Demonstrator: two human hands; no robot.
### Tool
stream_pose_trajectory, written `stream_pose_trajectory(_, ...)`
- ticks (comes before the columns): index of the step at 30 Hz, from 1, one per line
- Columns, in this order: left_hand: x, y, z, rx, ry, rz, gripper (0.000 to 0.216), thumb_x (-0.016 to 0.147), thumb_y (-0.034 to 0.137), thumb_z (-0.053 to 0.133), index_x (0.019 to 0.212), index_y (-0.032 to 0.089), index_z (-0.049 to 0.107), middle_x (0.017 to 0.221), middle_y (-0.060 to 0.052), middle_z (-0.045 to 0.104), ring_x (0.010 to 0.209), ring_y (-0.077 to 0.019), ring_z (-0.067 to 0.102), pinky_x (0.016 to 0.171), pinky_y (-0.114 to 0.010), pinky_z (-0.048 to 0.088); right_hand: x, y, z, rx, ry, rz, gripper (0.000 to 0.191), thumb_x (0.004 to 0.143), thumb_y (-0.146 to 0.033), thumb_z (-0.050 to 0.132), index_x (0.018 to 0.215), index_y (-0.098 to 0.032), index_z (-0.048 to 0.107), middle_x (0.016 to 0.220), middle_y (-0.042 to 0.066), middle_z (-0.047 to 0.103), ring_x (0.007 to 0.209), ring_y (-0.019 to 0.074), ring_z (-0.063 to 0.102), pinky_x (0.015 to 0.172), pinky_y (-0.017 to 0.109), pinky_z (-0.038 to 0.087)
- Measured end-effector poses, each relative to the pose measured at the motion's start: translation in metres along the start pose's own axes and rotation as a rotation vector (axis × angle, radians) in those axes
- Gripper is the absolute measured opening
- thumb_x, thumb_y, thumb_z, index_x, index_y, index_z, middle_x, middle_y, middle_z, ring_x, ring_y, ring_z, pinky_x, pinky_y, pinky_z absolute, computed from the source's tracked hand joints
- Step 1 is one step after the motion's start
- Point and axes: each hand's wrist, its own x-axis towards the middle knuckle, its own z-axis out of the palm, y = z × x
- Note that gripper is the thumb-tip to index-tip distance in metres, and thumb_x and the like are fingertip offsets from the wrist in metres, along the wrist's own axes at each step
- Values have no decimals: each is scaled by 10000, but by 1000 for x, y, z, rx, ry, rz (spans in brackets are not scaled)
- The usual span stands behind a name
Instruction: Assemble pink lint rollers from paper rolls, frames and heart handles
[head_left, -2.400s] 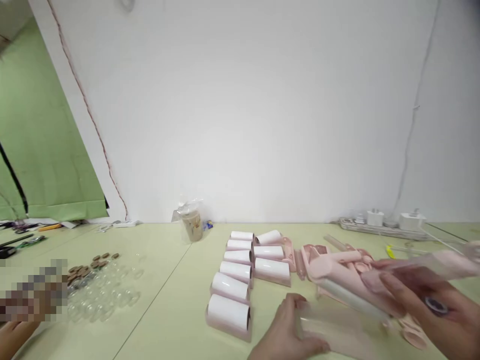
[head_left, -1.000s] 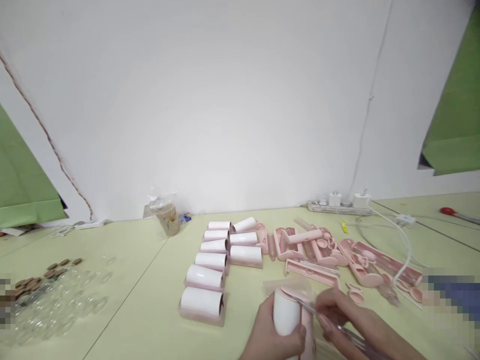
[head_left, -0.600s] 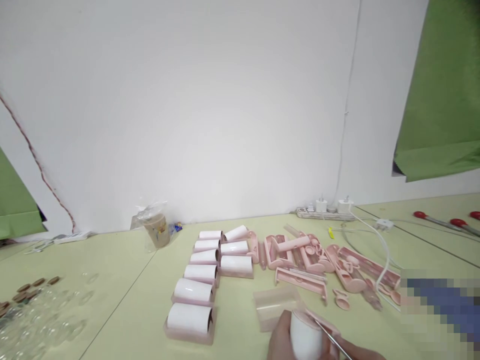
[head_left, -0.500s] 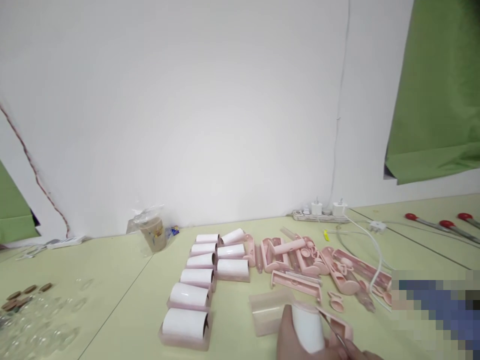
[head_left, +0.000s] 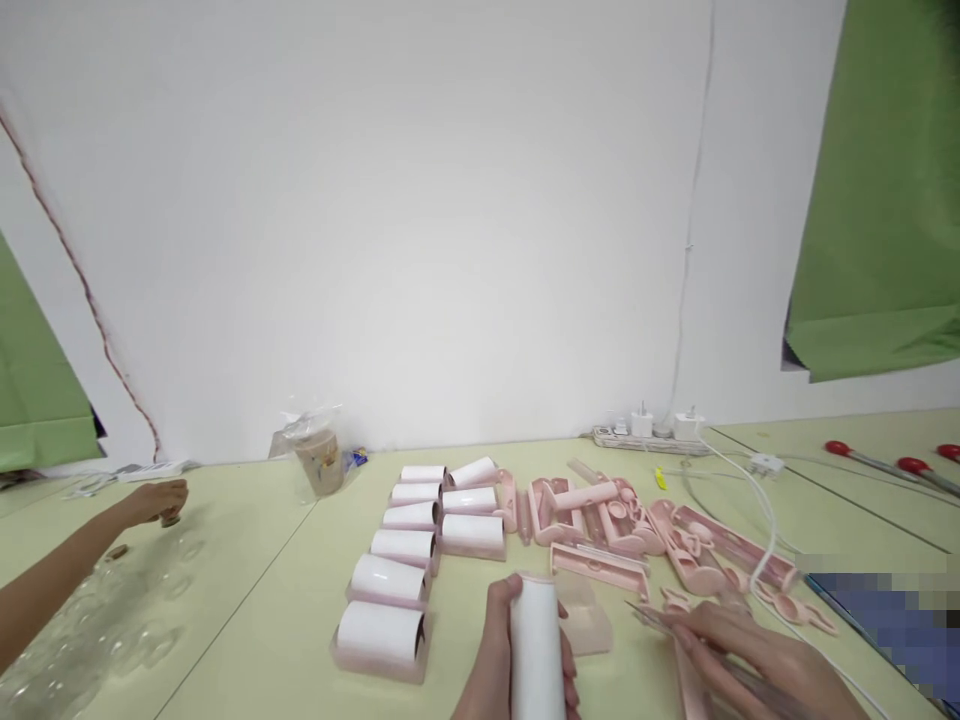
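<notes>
Head view only.

Left hand [head_left: 491, 665] has its fingers wrapped round a white roll [head_left: 537, 648], thumb on the near side, gripped tight. The roll is a plain white cylinder with a smooth, slightly glossy skin and no print visible. It stands roughly upright, its lower end cut off by the frame edge. Position: front centre of the table [head_left: 262, 610], just ahead of the tray rows.

Right hand [head_left: 757, 665] is low on the table to the right. Its fingers are together and pinched along a thin metal rod [head_left: 660, 620], whose tip points left toward the roll without touching it. A pink part [head_left: 688, 685] lies under that hand, mostly hidden.

A translucent pink cover [head_left: 583, 622] lies on the table just behind the roll. Can't tell whether they touch.

Containers:
- The pink trays [head_left: 379, 662] stand in two rows, each with one white roll lying on its side. The nearest tray is just left of the left hand.
- A clear plastic bag [head_left: 296, 430] by the wall holds a paper cup [head_left: 319, 465].

A pile of loose pink parts [head_left: 622, 510] lies right of the trays, with a white cable [head_left: 759, 520] across it. A power strip [head_left: 645, 437] sits at the wall.

Far left, another person's hand [head_left: 156, 498] is over the clear glass vials [head_left: 112, 625], well apart from the roll.
</notes>
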Motion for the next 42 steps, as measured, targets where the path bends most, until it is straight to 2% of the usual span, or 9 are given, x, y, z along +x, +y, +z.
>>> stream_pose_trajectory(3, -3, 2, -8, 39, 59, -62, 524, 717, 605, 270, 714, 150, 528, 432, 11, 472, 359, -106, 439, 374, -214, 393, 19, -30, -5, 186, -108, 106, 343, 826, -435, 430, 778, -248, 713, 763, 57, 708, 801, 235, 659, 643, 265, 551)
stream_pose_trajectory(6, -3, 3, -12, 75, 72, -120, 550, 707, 625, 253, 683, 153, 534, 414, 4, 476, 345, -111, 435, 370, -216, 382, 33, -55, 2, 364, -180, 128, 322, 806, -449, 467, 799, -253, 724, 859, 67, 712, 909, 243, 631, 768, 304, 525)
stream_pose_trajectory(9, -3, 3, -13, 88, 55, -157, 569, 693, 641, 254, 679, 149, 541, 418, -1, 484, 346, -116, 445, 376, -218, 383, 38, -67, 10, 420, -207, 170, 308, 799, -451, 478, 859, -263, 714, 844, 64, 716, 811, 229, 661, 762, 324, 525)
stream_pose_trajectory(12, -5, 3, -14, 104, 57, -185, 576, 696, 638, 249, 679, 144, 544, 418, -3, 482, 347, -115, 446, 380, -218, 382, 38, -68, 14, 419, -186, 229, 326, 797, -475, 461, 880, -278, 707, 688, 35, 715, 672, 207, 671, 653, 291, 547)
stream_pose_trajectory(16, -7, 1, -14, 112, 85, -169, 570, 730, 609, 214, 699, 141, 538, 441, -9, 492, 357, -113, 450, 386, -216, 378, 35, -64, 15, 381, -138, 261, 308, 770, -492, 485, 811, -297, 721, 581, 8, 693, 636, 203, 663, 598, 252, 540)
stream_pose_trajectory(19, -7, 1, -14, 127, 92, -143, 558, 752, 586, 200, 710, 140, 533, 449, -9, 496, 359, -116, 458, 386, -220, 385, 34, -63, 15, 385, -114, 254, 296, 768, -486, 491, 780, -302, 722, 560, -5, 685, 603, 184, 655, 589, 228, 531)
stream_pose_trajectory(29, -5, -2, -15, 165, 75, -193, 562, 757, 584, 192, 729, 139, 534, 462, -12, 504, 359, -117, 470, 377, -222, 397, 30, -60, 14, 336, -172, 223, 313, 798, -470, 451, 741, -294, 704, 585, -24, 673, 629, 172, 636, 584, 207, 491)
stream_pose_trajectory(38, -5, -1, -15, 179, 62, -214, 552, 721, 607, 229, 736, 141, 524, 460, -10, 500, 363, -122, 465, 382, -229, 392, 30, -58, 16, 302, -104, 134, 315, 801, -463, 441, 742, -316, 713, 535, -40, 654, 548, 159, 625, 523, 204, 480)
stream_pose_trajectory(42, -5, 0, -14, 196, 76, -238, 558, 731, 609, 215, 740, 142, 521, 465, -14, 504, 369, -127, 472, 385, -236, 398, 30, -61, 14, 258, -158, 168, 342, 808, -466, 431, 716, -288, 708, 557, -18, 658, 562, 182, 622, 526, 230, 483)
